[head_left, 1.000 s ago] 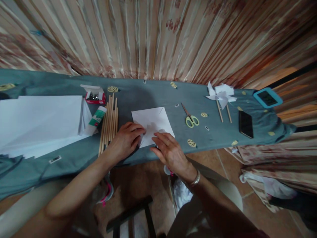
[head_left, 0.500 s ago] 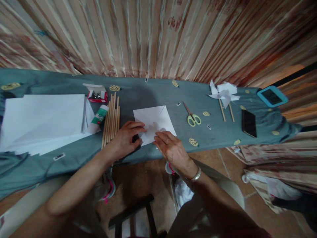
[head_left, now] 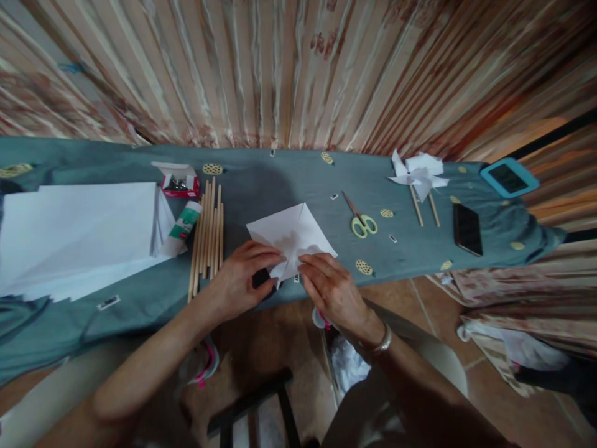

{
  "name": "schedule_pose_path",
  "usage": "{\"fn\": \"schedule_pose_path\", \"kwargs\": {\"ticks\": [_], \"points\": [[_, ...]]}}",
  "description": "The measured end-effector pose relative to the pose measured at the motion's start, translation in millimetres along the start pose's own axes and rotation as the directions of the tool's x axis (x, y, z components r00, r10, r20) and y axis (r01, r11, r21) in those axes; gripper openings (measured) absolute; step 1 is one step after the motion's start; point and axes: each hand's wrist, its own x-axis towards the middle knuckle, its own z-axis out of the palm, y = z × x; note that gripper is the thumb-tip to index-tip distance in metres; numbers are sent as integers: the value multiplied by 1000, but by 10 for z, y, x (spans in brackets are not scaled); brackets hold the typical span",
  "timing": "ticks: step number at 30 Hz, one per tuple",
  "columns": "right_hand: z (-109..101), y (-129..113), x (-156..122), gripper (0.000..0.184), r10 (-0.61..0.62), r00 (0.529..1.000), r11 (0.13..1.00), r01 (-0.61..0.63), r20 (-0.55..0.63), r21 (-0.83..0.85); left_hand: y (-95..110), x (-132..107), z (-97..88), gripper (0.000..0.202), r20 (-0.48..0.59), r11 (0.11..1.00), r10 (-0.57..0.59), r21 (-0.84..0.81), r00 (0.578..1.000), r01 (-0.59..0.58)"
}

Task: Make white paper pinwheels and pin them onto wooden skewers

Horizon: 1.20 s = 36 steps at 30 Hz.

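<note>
A white paper square (head_left: 291, 230) with a cut line running in from its far corner lies on the cloth, its near part raised and bent. The fingers of my left hand (head_left: 245, 270) close on its near left part, the thumb low by the near corner. On the other side, my right hand (head_left: 333, 286) pinches the near right part with bunched fingers; its thumb is hidden. To the right lie scissors (head_left: 361, 223) with light green handles. Beside my left hand is a bundle of wooden sticks (head_left: 208, 233).
On the left are a stack of white paper (head_left: 79, 236), a glue stick (head_left: 186, 219) and a red box (head_left: 180, 183) of small metal pieces. Paper pinwheels (head_left: 420, 174) on sticks, a black phone (head_left: 467, 229) and a blue-framed device (head_left: 510, 177) lie right. A stool (head_left: 252, 404) stands below.
The paper square has turned slightly and shifted toward me, its near part now lifting and bending. Both hands have moved a little nearer and to the right with it.
</note>
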Motion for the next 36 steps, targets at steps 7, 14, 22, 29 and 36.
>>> {"fn": "schedule_pose_path", "kwargs": {"ticks": [7, 14, 22, 29, 36], "points": [[35, -28, -120, 23, 51, 998, 999, -51, -22, 3, 79, -11, 113, 26, 60, 999, 3, 35, 998, -6], [35, -32, -72, 16, 238, 971, 949, -224, -38, 224, 68, 46, 146, 23, 91, 998, -8, 70, 996, 1], [117, 65, 19, 7, 425, 901, 871, -381, -84, 311, 97, 82, 215, 20, 17, 993, 51, 109, 999, -53], [131, 84, 45, 10, 466, 882, 853, -425, -73, 302, 176, 64, 247, 24, 4, 995, 43, 95, 999, -43], [126, 100, 62, 12, 476, 877, 850, -438, -71, 293, 189, 81, 241, 27, 32, 992, 31, 118, 999, -35]]}}
